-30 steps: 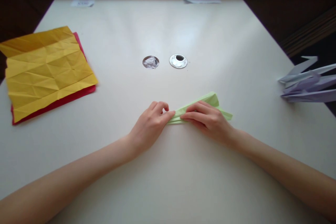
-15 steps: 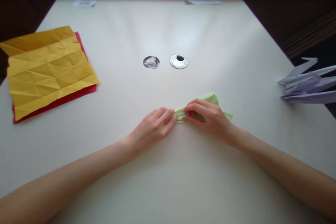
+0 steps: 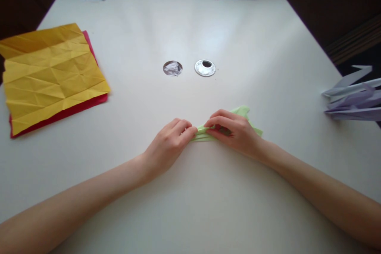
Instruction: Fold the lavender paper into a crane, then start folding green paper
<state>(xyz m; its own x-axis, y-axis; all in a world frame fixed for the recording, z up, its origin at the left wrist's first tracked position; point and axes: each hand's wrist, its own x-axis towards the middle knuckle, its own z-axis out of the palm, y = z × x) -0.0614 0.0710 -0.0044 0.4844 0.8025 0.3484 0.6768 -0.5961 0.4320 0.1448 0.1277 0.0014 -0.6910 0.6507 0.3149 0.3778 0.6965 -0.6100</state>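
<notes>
Head view: left hand (image 3: 169, 145) curled back in, both now pinching green folded paper (image 3: 205, 134), right hand (image 3: 235, 131) pressing the crease flatter.

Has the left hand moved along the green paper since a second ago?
Barely. The left hand stays at the near end of the green paper, its distance from the table holes about unchanged; only its fingers curled in.

Pale table (image 3: 190, 27), seemingly dark floor.

Soft light w/ glare patch on table (image 3: 208, 27) centre, dark surroundings, edges slightly warped, mild blur.
</notes>
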